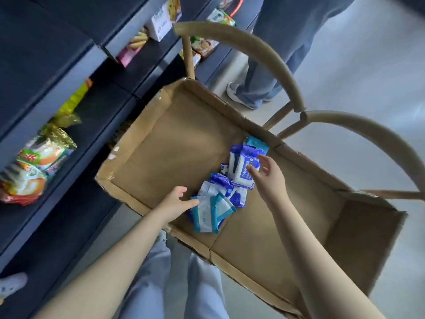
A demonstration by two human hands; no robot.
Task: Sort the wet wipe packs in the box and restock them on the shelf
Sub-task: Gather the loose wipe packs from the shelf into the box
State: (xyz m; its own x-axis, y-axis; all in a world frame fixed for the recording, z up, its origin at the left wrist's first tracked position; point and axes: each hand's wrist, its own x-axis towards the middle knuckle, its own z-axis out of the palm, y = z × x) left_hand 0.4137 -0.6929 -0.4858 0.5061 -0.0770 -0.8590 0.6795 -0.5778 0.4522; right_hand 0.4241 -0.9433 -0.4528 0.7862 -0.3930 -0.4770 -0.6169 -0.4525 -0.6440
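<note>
An open cardboard box (pixel 174 139) rests on two wooden chairs. Several wet wipe packs lie in a loose pile in its middle. Teal-and-white packs (pixel 207 215) sit at the near side, dark blue-and-white packs (pixel 241 166) behind them, and one teal pack (pixel 257 143) lies against the far wall. My left hand (pixel 177 201) reaches over the near wall, fingers relaxed, its fingertips touching the teal-and-white packs. My right hand (pixel 268 176) hovers over the dark blue packs with fingers spread, its thumb against a white-and-blue pack.
Dark shelves (pixel 76 143) on the left hold snack bags (pixel 34 164) and boxed goods (pixel 161 21). Curved wooden chair backs (pixel 264 56) arch behind the box. Another person's legs and shoe (pixel 250 93) stand beyond it. My own legs are below.
</note>
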